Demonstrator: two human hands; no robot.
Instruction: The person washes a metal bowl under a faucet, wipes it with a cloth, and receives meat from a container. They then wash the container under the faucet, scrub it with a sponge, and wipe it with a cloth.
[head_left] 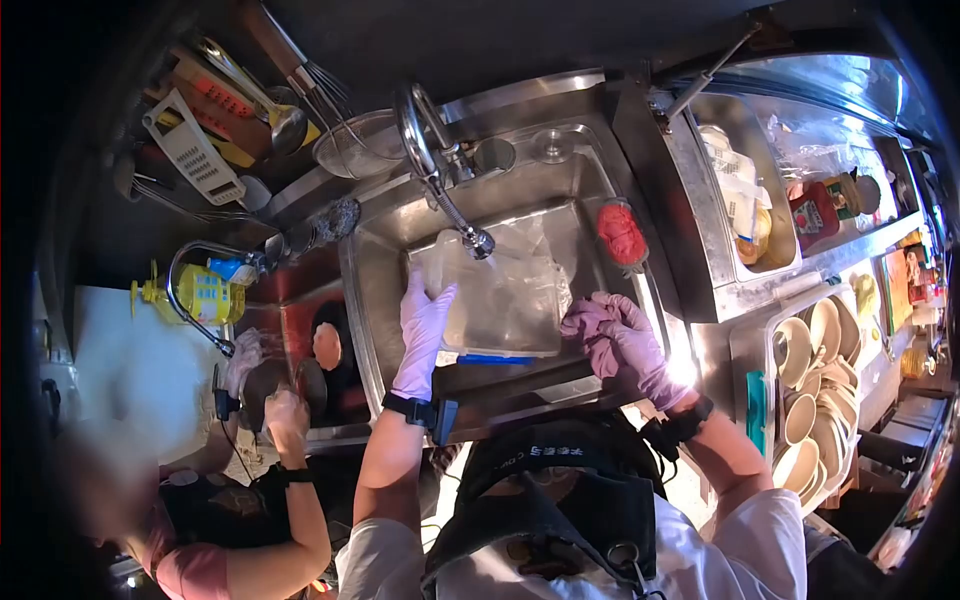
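Note:
A clear plastic container [505, 305] lies in the steel sink [385, 240] beneath the tap's spray head [478, 243]. My left hand [425, 325], in a pale purple glove, grips the container's left edge. My right hand [637, 345], gloved alike, is closed on a bunched mauve cloth [592, 330] by the container's right side. A blue strip [490, 359] shows under the container's near edge. On the sink's right ledge sits a red scrubbing pad [622, 235], apart from my right hand.
At left, a co-worker's hands [287, 415] are over a neighbouring basin. A yellow bottle [205, 298] stands beside it. Utensils and a grater [190, 150] hang at the back left. To the right are a tub of stacked bowls [810, 385] and a steel bin [765, 185] holding packages.

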